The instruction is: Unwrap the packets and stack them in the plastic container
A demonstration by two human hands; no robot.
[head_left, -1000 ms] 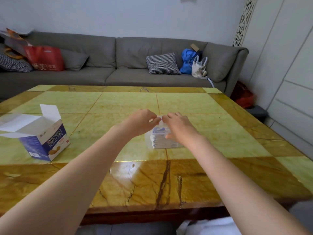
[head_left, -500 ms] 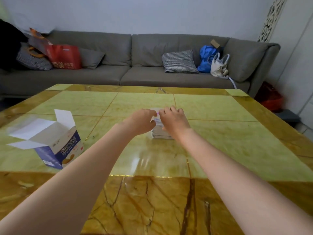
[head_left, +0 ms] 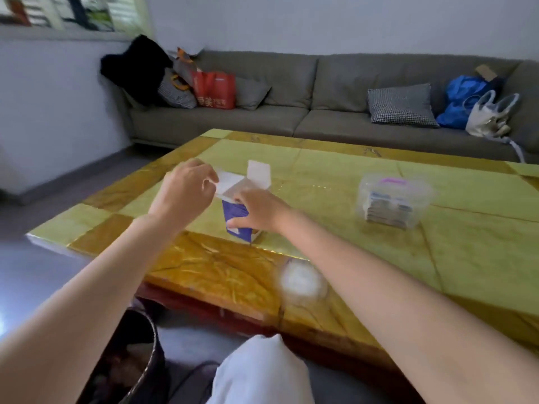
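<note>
From the head camera, the person's right hand (head_left: 256, 209) wraps its grip around the upper side of the blue and white box (head_left: 240, 220), which stands open on the tabletop (head_left: 335, 176). The left hand (head_left: 185, 193) pinches one white flap (head_left: 226, 182) at its fingertips, just beyond and left of the right grip. Well off to the right of both hands sits the plastic container (head_left: 393, 199), with a stack of packets (head_left: 388, 207) showing through its clear wall.

This looks like reaching into the box for more packets. It would go best if the right hand steadies the box firmly against the tabletop while the left folds the flap fully clear, so the opening is wide before any fingers go in. The picture is blurred, so I cannot tell what is left inside the box.
</note>
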